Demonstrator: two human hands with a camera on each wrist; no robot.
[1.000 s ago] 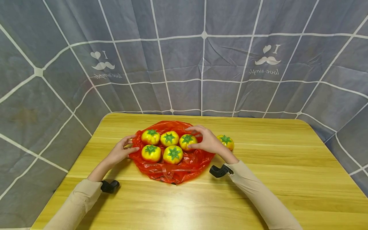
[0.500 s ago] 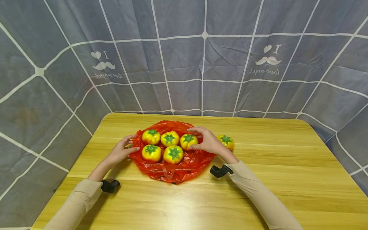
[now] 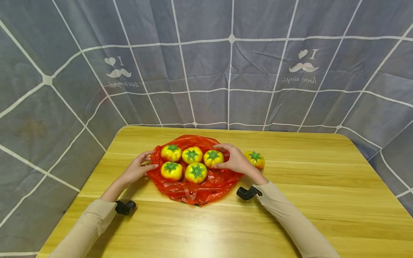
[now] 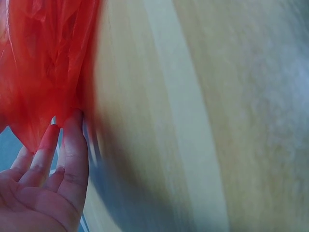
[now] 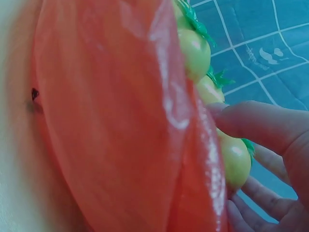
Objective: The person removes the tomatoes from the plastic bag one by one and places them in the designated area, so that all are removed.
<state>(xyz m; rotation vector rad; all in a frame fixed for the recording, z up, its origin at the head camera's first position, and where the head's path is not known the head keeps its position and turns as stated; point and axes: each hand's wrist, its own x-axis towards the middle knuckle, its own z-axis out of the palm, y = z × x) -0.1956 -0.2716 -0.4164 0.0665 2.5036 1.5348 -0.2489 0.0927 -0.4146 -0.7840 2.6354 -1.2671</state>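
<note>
A crumpled red plastic bag lies spread on the table, with several glossy yellow-red tomatoes on it, each topped by a green star-shaped calyx. At its left edge my left hand touches the plastic, thumb and fingers apart; the left wrist view shows the extended fingers against the hanging film. My right hand curls round the rightmost tomato on the bag, thumb in front and fingers behind. How firmly it grips cannot be told. Another tomato sits on the wood, just right of that hand.
The wooden table extends to both sides of the bag. Grey curtain with white lines hangs behind its far edge. Black wrist devices sit at both sleeves.
The whole head view has shifted slightly. Hands, bag and tomatoes keep almost the same places relative to one another.
</note>
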